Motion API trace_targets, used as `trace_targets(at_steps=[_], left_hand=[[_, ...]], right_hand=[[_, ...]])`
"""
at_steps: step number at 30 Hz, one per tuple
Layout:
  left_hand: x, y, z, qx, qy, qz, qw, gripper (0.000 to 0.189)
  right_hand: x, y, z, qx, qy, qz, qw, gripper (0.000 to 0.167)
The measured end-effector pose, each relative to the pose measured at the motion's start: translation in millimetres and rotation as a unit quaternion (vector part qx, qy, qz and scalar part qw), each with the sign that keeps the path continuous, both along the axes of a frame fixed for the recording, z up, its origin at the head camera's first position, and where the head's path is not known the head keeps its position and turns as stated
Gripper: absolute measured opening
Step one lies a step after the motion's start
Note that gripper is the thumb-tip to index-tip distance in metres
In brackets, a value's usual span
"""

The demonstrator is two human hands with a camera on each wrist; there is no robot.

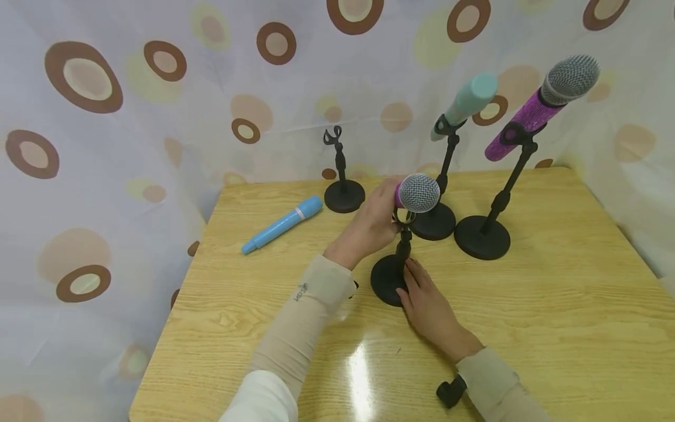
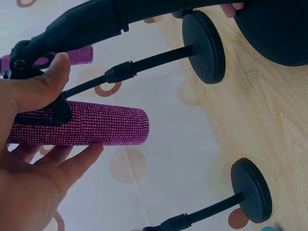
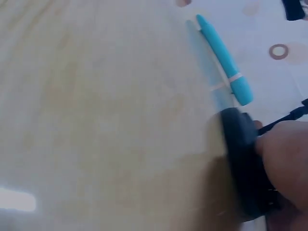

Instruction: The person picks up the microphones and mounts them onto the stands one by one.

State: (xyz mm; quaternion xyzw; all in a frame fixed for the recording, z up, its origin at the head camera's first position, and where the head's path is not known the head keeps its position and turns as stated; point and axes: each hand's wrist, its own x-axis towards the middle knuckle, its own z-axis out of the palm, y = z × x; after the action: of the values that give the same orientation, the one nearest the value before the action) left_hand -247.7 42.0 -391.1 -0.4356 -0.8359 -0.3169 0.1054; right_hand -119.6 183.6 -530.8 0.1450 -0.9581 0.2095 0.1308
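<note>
My left hand grips a purple rhinestone-covered microphone with a silver mesh head. In the left wrist view, its thumb lies on the black clip around the microphone handle, and its fingers are under the handle. The clip tops a black desk microphone stand at the middle of the table. My right hand rests on the right side of that stand's round base, fingers extended beside the pole and thumb at the near edge. In the right wrist view the base is partly hidden by the hand.
A blue microphone lies on the wooden table at left. Behind it stands a bare stand. To the right, two stands carry a mint-green microphone and another purple microphone. A patterned curtain hangs behind.
</note>
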Motion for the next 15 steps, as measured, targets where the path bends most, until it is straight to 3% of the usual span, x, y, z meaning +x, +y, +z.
trace_targets(at_steps=[3,6,9,13,15], left_hand=[[0.4,0.1,-0.6,0.003,-0.012,0.002,0.9999,0.077],[0.1,0.3,-1.8,0.005,-0.013,-0.001,0.9999,0.077],[-0.6,0.5,-1.9,0.004,-0.015,-0.008,0.9999,0.076],[-2.1,-0.5,-0.4,0.001,-0.025,-0.017,0.9996,0.076],[-3.5,-1.0,-0.2,0.003,-0.033,-0.022,0.9992,0.075]], right_hand=[[-7.6,10.0,18.1,-0.082,-0.090,0.011,0.9925,0.044],[-19.1,22.9,45.2,-0.184,-0.161,0.003,0.9695,0.041],[-31.9,31.9,74.7,-0.257,-0.164,-0.003,0.9523,0.043],[-47.4,34.2,109.9,-0.310,-0.137,0.023,0.9404,0.045],[-54.3,33.2,122.2,-0.314,-0.133,0.040,0.9391,0.046]])
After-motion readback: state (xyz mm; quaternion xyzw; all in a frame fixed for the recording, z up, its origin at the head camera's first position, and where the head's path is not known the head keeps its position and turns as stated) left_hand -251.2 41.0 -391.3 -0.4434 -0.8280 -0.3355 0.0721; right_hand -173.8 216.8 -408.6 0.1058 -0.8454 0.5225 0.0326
